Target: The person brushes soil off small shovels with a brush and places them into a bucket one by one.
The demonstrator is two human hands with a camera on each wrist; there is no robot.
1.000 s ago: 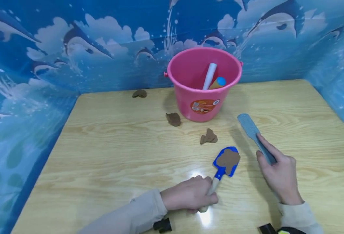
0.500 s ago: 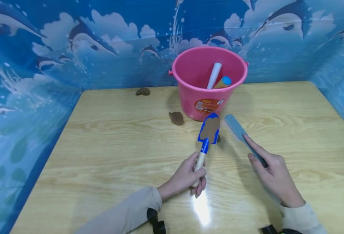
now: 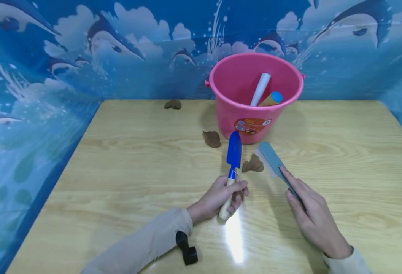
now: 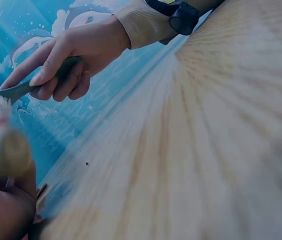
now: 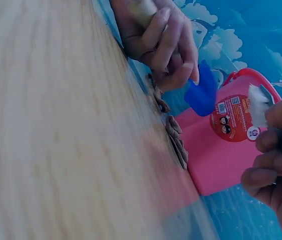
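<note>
Left hand point(image 3: 226, 196) has its fingers wrapped round the wooden grip of the blue shovel point(image 3: 234, 151), blade turned on edge. Right hand point(image 3: 312, 219) pinches the grey-blue brush point(image 3: 275, 161), index finger laid along it. Brown clay lump point(image 3: 253, 164) sits between both tools, in front of the pink bucket point(image 3: 255, 95). I'd drop the blade flat and sweep the lump onto it gently.

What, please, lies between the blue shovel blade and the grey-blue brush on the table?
In the head view, a brown clay lump lies on the table between the shovel and the brush.
</note>
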